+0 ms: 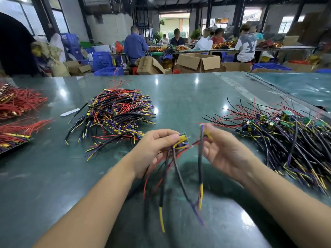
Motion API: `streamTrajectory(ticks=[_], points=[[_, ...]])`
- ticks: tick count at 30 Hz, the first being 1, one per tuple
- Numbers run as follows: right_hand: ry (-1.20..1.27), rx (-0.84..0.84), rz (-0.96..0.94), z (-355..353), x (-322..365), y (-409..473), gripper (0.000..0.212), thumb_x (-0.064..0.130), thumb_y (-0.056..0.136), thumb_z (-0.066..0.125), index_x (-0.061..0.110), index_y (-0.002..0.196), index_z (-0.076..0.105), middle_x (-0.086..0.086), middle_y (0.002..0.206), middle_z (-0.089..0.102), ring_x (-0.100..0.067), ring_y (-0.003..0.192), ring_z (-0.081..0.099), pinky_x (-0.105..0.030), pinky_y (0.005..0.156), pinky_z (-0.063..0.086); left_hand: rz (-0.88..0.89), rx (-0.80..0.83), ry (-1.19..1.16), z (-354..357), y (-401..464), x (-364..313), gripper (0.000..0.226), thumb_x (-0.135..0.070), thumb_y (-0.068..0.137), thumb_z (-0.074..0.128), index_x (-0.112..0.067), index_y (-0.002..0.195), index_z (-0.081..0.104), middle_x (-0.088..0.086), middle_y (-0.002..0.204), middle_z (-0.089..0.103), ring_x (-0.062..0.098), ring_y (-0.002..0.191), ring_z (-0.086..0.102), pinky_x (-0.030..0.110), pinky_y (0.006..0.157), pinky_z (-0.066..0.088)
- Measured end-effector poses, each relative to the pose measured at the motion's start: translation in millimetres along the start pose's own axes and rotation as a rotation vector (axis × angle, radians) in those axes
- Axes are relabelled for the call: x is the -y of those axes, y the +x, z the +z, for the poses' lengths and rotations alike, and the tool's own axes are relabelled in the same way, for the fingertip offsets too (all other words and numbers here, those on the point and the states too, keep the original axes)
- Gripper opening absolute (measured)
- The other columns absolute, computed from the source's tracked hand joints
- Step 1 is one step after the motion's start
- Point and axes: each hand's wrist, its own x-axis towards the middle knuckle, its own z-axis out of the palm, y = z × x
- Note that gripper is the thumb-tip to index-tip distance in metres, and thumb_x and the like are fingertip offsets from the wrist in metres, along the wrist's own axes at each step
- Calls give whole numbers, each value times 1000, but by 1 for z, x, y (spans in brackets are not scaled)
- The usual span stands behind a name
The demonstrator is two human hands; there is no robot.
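My left hand [155,149] grips a small green circuit board [182,138] above the dark green table [179,97]. Black, red, yellow and purple wires [176,176] hang down from the board. My right hand [225,151] pinches one black sleeved wire [200,158] near its top; that wire hangs straight down and ends in yellow and purple tips. The right hand is blurred by motion. Both hands are held a little above the table, near its middle front.
A heap of wired boards [116,115] lies left of centre. A looser pile of boards and wires [290,138] spreads on the right. Bundles of red wires [18,104] lie at the left edge. A white strip [69,112] lies flat. People work at benches behind, among cardboard boxes.
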Motion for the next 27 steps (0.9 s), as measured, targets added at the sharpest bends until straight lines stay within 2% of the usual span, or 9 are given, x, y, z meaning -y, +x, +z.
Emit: streamTrajectory(ticks=[4, 7, 9, 10, 12, 14, 16, 23, 27], points=[[91, -157, -15, -10, 21, -3, 9, 18, 71, 66, 10, 71, 70, 1, 65, 65, -7, 54, 60, -14, 53, 53, 80, -237, 30, -9, 6, -4, 9, -11, 85, 59, -6, 87, 67, 1, 75, 72, 8, 66, 65, 22, 65, 53], [-19, -169, -3, -10, 15, -1, 15, 14, 71, 67, 8, 84, 64, -1, 71, 64, -6, 53, 58, -12, 53, 51, 142, -602, 702, -19, 11, 2, 22, -12, 91, 60, -8, 112, 65, 9, 105, 68, 19, 96, 62, 37, 94, 48], [-104, -158, 10, -6, 9, -1, 20, 14, 70, 68, 6, 87, 64, -3, 73, 64, -7, 53, 58, -13, 53, 51, 267, -699, 1047, -21, 7, 1, 44, -17, 89, 61, -8, 131, 53, 8, 129, 57, 23, 120, 50, 36, 107, 36], [-134, -147, 18, -4, 8, -1, 22, 14, 69, 69, 4, 88, 64, -4, 74, 64, -7, 53, 58, -13, 53, 51, 377, -656, 1073, -19, 5, -2, 46, -19, 87, 61, -11, 132, 53, 4, 132, 55, 21, 124, 47, 34, 108, 34], [-160, -134, 37, -1, 5, -2, 24, 15, 68, 70, 3, 88, 65, -5, 73, 64, -8, 52, 58, -14, 52, 51, 542, -394, 1005, -12, 0, -7, 45, -22, 81, 61, -21, 126, 58, -7, 129, 56, 10, 123, 47, 29, 107, 35], [-158, -130, 54, 0, 3, -3, 19, 15, 68, 70, 3, 84, 67, -4, 70, 64, -8, 51, 58, -14, 51, 51, 604, -112, 1041, -1, -5, -3, 46, -20, 79, 67, -28, 123, 60, -12, 128, 56, 4, 123, 46, 23, 106, 34], [-166, -119, 67, 0, 3, -4, 10, 14, 69, 70, 7, 75, 70, -3, 68, 63, -8, 51, 58, -14, 51, 51, 612, -2, 1038, 6, -6, 2, 43, -17, 78, 71, -26, 119, 64, -10, 125, 59, 5, 119, 49, 23, 101, 38], [-260, 33, 190, 1, -1, -8, 13, 18, 72, 68, 9, 78, 75, -5, 76, 67, -9, 64, 64, -15, 60, 54, 750, -50, 980, 14, -6, 2, 19, -18, 77, 73, -12, 95, 74, -5, 102, 69, 10, 97, 64, 29, 86, 50], [-115, 25, 277, 3, -1, -8, 12, 6, 74, 64, 6, 77, 75, -4, 68, 65, -9, 59, 65, -15, 52, 52, 619, -177, 716, 20, -6, 4, 7, -17, 83, 65, -14, 88, 70, -7, 77, 70, 6, 72, 65, 19, 67, 50]])
